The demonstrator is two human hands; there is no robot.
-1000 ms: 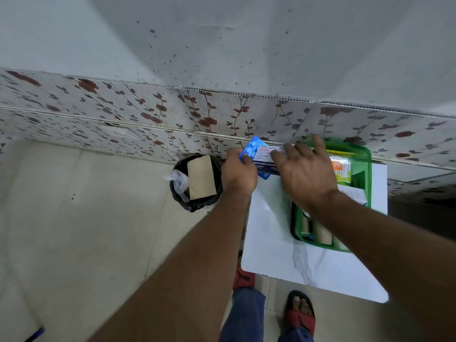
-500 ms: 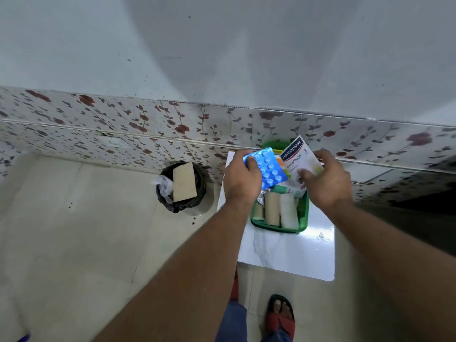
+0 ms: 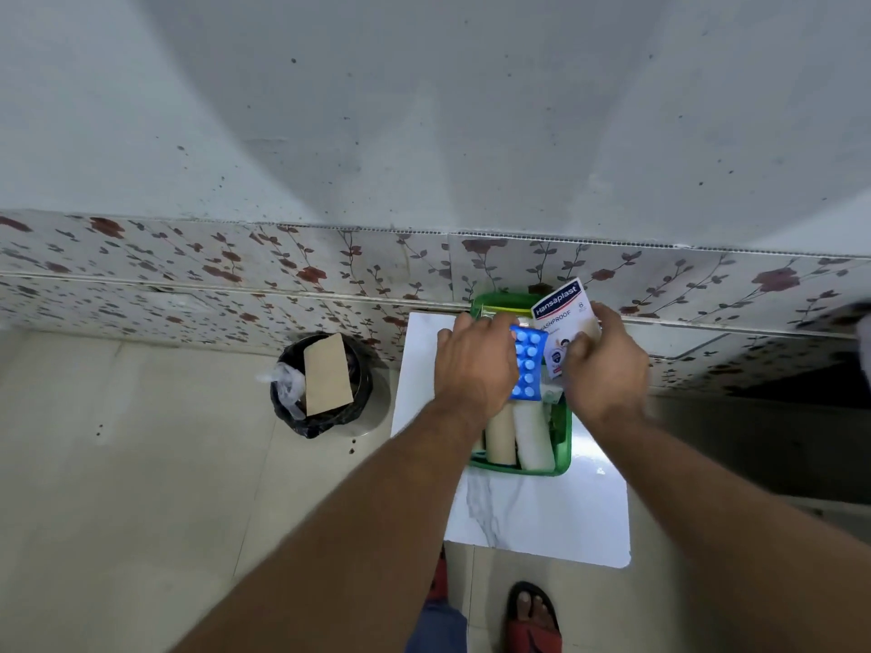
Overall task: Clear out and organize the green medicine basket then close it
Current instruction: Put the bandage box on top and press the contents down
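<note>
While the left hand (image 3: 476,365) is gripping a blue foil blister pack (image 3: 528,365), the right hand (image 3: 605,365) is pinching a white Hansaplast plaster packet (image 3: 561,313) above the green plastic basket (image 3: 563,445).

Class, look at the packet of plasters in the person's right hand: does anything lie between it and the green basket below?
Nothing visible does. The right hand holds the Hansaplast packet right over the green basket. The left hand, holding the blue blister pack, is beside it, not under it. The bandage rolls fill only the near end.

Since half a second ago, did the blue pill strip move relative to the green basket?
Yes. The blue pill strip in the left hand turned more upright and sits slightly lower over the green basket.
</note>
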